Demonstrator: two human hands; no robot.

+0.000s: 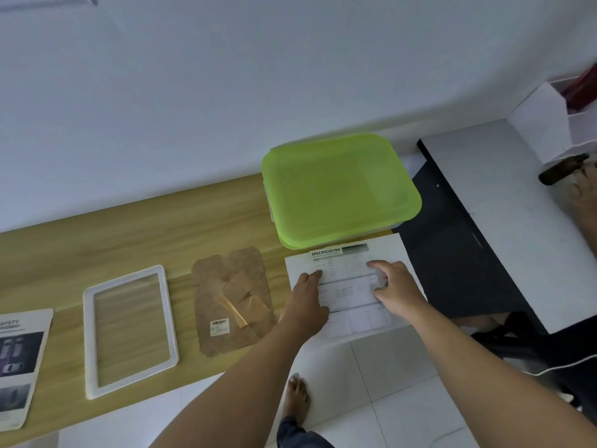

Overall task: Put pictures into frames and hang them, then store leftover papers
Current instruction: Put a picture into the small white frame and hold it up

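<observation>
Head view showed both hands flat on the specification sheet (350,286) at the desk's (129,240) right end. Left hand (308,299) and right hand (395,286) pressed with fingers spread, gripping nothing; the white frame (129,329) lay well left.

The scene is dim and flat, with a cool blue-grey cast over the wall (290,76) and floor. Light is soft and even; shadows are faint, with only a weak one under the green lid (339,189). No strong glare shows. The wide lens bends straight lines: the table (97,240) edge tilts and curves toward the borders. Small print on the paper (352,286) is smeared and unreadable, and the corners look soft.
</observation>
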